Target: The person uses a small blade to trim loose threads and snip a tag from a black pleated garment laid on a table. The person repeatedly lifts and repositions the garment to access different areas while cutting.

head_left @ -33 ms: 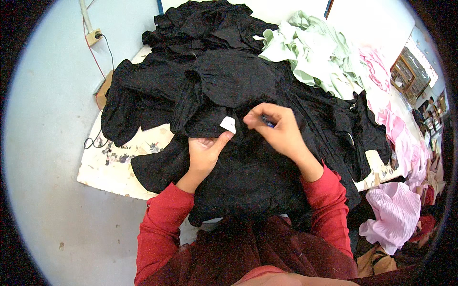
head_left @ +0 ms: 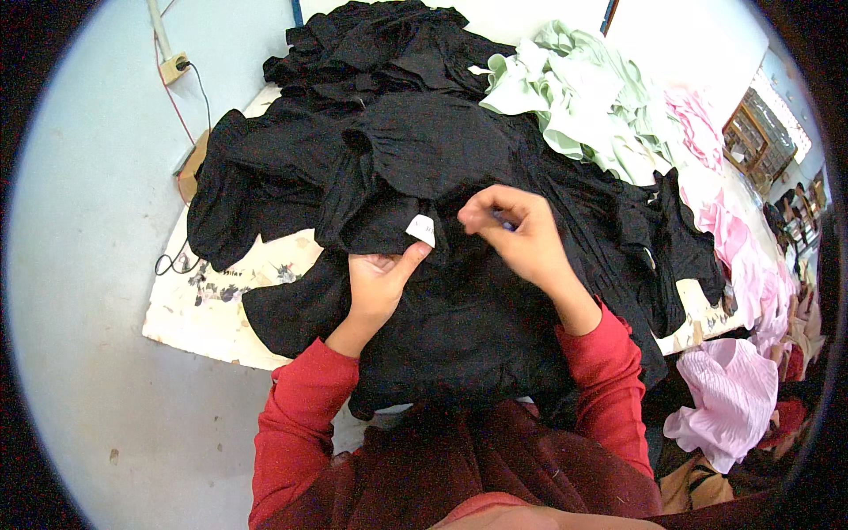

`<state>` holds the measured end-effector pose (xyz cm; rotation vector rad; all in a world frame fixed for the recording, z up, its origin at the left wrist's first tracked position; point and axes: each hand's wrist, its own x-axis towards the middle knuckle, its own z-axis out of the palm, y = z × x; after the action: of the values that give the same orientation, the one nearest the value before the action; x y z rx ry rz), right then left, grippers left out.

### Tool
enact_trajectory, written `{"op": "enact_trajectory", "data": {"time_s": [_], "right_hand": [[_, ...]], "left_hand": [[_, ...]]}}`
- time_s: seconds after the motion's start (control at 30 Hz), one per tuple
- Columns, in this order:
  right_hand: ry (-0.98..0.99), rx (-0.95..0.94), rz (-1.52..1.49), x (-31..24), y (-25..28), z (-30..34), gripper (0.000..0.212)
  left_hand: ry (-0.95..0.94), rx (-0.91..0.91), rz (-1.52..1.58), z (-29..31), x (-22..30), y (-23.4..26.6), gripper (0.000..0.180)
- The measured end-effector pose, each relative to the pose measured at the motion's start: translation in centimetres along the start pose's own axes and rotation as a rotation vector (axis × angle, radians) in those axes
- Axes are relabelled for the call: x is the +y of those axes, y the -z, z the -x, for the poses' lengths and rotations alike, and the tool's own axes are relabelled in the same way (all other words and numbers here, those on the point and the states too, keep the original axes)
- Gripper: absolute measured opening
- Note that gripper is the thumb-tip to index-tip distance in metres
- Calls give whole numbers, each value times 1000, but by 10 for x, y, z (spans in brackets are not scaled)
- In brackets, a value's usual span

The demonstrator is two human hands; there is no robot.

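My left hand [head_left: 378, 281] pinches a black garment [head_left: 433, 146] of crinkled cloth, its thumb beside a small white label [head_left: 421, 230] with dark print. The label stands out pale against the black fabric. Just right of it, my right hand [head_left: 521, 231] is raised over the cloth, fingers curled and thumb and fingertips close together. A small dark blue object [head_left: 506, 223] sits mostly hidden in its grasp, and blur leaves its kind unclear. Black cloth spreads beneath both hands and down to my front.
More black garments [head_left: 371, 44] are heaped at the back of the pale, stained table [head_left: 212, 331]. Light green cloth [head_left: 587, 97] lies at the back right, with pink cloth [head_left: 729, 397] hanging at the right edge. A wall socket with a plug [head_left: 177, 66] is at upper left.
My right hand has shifted slightly up and to the right, away from the label. The left hand and garment stay nearly where they were.
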<state>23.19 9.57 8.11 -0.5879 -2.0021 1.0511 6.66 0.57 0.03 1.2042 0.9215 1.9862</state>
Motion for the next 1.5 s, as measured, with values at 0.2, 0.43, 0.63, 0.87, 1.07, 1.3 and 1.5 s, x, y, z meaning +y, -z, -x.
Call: {"op": "enact_trajectory", "data": {"time_s": [0.2,0.43,0.63,0.87,1.07,1.3,1.5], "right_hand": [[115,137,133,-6,7,-6,17],[-87,-198,-265,3,-15,5,36],[-306,-248,-439,12,-3,-3,34],[215,-79,394,-29,19,5,33],[343,-125,637,-35,11,17,20],[389,-116,690,-33,9,17,18],[271,-75,547,-31,11,15,17]], "left_hand": [[-20,11,42,-6,-3,0,32],[1,23,159,-8,5,-6,29],[91,-64,215,-9,14,-3,25],[119,-22,183,-7,17,0,23],[119,-24,185,-7,17,1,20],[101,-25,203,-8,16,0,18],[123,1,151,-7,16,-2,26]]}}
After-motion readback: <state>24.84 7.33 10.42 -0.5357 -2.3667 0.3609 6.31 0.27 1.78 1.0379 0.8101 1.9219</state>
